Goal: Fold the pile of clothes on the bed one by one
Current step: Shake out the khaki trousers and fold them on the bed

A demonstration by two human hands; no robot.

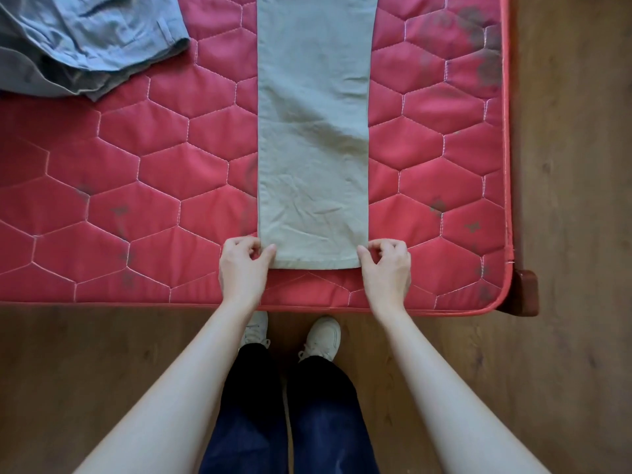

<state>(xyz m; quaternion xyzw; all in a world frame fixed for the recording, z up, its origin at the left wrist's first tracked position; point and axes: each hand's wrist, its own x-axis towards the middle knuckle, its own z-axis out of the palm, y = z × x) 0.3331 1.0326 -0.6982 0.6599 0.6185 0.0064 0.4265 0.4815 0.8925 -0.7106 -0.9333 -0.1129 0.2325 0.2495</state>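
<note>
A long strip of pale grey-green trousers (313,131) lies flat down the middle of the red quilted mattress (136,159), its hem near the front edge. My left hand (244,261) pinches the hem's left corner between thumb and curled fingers. My right hand (386,263) pinches the right corner the same way. The far end of the trousers runs out of view at the top. A pile of grey and blue clothes (82,39) sits at the back left.
The mattress's front edge (136,304) and right edge border a wooden floor (574,200). A dark wooden bed corner (525,292) sticks out at the front right. My legs and white shoes (323,336) stand against the bed.
</note>
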